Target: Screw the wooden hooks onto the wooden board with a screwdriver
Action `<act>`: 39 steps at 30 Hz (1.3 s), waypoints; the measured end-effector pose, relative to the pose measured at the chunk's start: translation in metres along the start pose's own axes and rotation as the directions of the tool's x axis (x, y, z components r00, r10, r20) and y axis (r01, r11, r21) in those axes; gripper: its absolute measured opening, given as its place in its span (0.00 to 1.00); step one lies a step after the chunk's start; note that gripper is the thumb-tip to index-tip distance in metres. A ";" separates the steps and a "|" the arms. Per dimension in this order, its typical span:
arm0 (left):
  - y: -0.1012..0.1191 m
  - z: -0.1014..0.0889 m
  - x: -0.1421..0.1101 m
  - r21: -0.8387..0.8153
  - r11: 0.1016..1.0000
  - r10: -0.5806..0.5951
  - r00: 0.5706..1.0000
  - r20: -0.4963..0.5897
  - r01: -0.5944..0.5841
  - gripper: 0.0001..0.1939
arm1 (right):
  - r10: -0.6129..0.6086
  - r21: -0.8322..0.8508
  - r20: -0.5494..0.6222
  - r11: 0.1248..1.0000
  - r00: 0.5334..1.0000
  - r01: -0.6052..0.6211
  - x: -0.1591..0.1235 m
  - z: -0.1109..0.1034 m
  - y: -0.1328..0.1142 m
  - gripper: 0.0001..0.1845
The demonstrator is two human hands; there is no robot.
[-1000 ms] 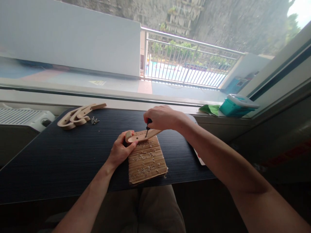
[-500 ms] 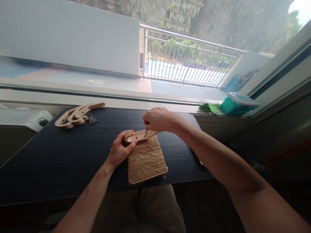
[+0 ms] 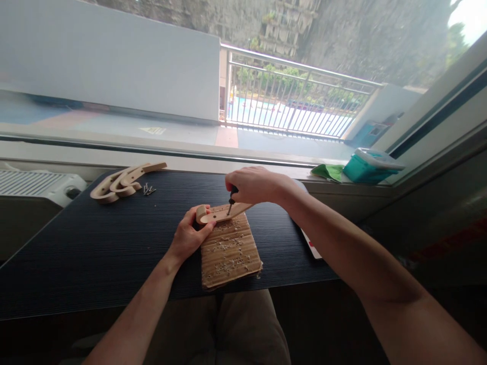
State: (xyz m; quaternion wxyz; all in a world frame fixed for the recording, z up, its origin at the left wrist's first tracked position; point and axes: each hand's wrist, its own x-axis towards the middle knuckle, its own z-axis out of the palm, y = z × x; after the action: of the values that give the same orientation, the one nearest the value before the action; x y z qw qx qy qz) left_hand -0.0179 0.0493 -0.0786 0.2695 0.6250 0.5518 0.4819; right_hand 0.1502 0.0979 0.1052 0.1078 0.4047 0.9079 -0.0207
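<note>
My left hand (image 3: 191,234) is closed on the curled end of a pale wooden hook (image 3: 221,216), thumb on the near side. The hook lies across the far part of a pad of corrugated cardboard (image 3: 230,258) that is pitted with holes. Above it, my right hand (image 3: 249,183) grips a screwdriver (image 3: 232,197) by its dark handle. The shaft points down, slightly tilted, its tip at a spot near the hook's middle. Another dark hole shows in the hook, nearer my left hand. My right hand and wrist overlap the hook's far end.
Similar wooden hooks (image 3: 122,183) lie at the back left of the dark table (image 3: 114,253), beside several loose screws (image 3: 148,189). On the sill stand a teal box (image 3: 371,166) and a green cloth (image 3: 327,172). A flat pale object (image 3: 312,244) lies partly under my right forearm.
My right hand has turned and shifted slightly, so more of the screwdriver's dark handle shows. My left hand still holds the hook in place. The view has shifted a little.
</note>
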 end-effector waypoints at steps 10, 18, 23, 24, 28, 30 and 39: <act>0.001 0.000 0.000 -0.002 1.000 -0.025 1.000 0.009 0.025 0.22 | -0.005 0.009 -0.017 1.000 1.000 0.005 0.006 0.012 0.001 0.16; 0.001 -0.014 0.021 -0.052 0.992 -0.095 0.940 0.328 0.118 0.26 | 0.038 0.034 -0.063 0.999 0.997 -0.036 -0.002 0.015 -0.002 0.16; 0.000 -0.018 0.015 -0.070 0.996 -0.021 0.908 0.418 0.056 0.22 | -0.007 0.032 -0.032 0.999 0.999 0.008 -0.020 0.018 -0.007 0.13; 0.000 -0.018 0.013 -0.049 0.997 -0.033 0.907 0.419 0.059 0.23 | -0.022 0.031 -0.033 0.999 0.999 0.023 -0.023 0.019 -0.008 0.13; -0.002 -0.015 0.008 0.021 0.999 -0.052 0.922 0.383 0.047 0.27 | -0.047 0.013 -0.046 0.999 0.998 0.047 -0.030 0.021 -0.009 0.11; -0.002 -0.014 0.009 0.053 0.999 -0.022 0.930 0.366 0.003 0.28 | -0.041 0.021 -0.033 0.999 0.999 0.042 -0.030 0.021 -0.008 0.10; 0.005 -0.012 0.014 0.136 0.988 0.015 0.934 0.357 -0.067 0.24 | -0.055 0.069 -0.048 0.996 0.997 0.058 -0.024 0.028 0.001 0.07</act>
State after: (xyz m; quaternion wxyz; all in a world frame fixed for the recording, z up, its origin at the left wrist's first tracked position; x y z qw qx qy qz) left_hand -0.0281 0.0590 -0.0653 0.3082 0.7311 0.5146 0.3250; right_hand 0.1715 0.0779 0.0834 0.0717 0.3827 0.9199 -0.0464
